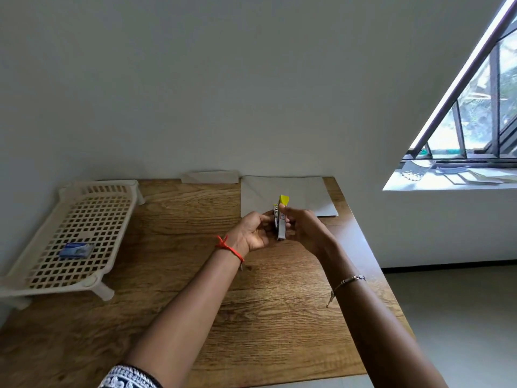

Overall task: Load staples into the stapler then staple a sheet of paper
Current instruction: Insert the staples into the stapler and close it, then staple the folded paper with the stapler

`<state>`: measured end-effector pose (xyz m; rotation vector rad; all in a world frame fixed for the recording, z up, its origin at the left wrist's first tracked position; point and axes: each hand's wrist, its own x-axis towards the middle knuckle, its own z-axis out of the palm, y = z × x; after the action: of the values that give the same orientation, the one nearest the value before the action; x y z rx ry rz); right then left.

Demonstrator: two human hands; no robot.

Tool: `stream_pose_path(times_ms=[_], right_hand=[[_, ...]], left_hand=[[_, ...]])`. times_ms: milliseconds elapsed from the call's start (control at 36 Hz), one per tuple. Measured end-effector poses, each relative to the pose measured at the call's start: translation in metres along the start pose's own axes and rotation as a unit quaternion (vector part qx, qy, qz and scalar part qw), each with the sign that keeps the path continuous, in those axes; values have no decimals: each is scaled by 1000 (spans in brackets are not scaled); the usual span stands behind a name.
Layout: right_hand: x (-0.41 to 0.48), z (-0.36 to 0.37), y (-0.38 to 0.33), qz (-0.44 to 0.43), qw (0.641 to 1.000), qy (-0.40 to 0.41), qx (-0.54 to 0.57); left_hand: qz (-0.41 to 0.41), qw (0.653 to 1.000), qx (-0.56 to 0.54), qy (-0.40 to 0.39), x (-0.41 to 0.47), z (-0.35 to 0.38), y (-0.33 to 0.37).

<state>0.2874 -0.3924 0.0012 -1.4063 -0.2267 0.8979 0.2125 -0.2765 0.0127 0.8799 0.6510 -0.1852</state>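
Note:
A small stapler [281,219] with a silver metal body and a yellow tip is held upright above the wooden table [173,298], yellow end pointing up. My left hand [253,233] cups it from the left and my right hand [305,228] grips it from the right, thumb on its side. Whether the stapler's top is lifted open is hard to tell. A white sheet of paper [305,197] lies flat on the table just behind my hands. A small blue staple box [76,250] rests on a cream plastic rack.
The cream lattice rack [84,219] stands on legs at the table's left side. A folded white paper [209,177] leans at the wall behind the table. The table's right edge drops to a grey floor; a window sill [447,180] with papers is at right.

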Motion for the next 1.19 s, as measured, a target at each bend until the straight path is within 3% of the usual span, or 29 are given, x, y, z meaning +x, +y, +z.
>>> stream_pose_path(times_ms=[167, 361, 500, 806, 917, 1194], right_hand=[[-1, -8, 6, 22, 998, -40, 38], [0, -9, 15, 67, 997, 36, 13], [2, -4, 20, 124, 992, 25, 25], [36, 30, -5, 105, 990, 35, 88], [60, 44, -17, 137, 985, 28, 102], [133, 77, -24, 70, 982, 167, 53]], left_hand=[[-2, 998, 54, 25, 1, -8, 2], [-23, 995, 77, 67, 2, -28, -5], [-36, 995, 39, 83, 5, -37, -1], [-5, 994, -2, 108, 7, -66, 31], [13, 993, -11, 117, 10, -78, 48], [25, 992, -57, 111, 42, -110, 83]])
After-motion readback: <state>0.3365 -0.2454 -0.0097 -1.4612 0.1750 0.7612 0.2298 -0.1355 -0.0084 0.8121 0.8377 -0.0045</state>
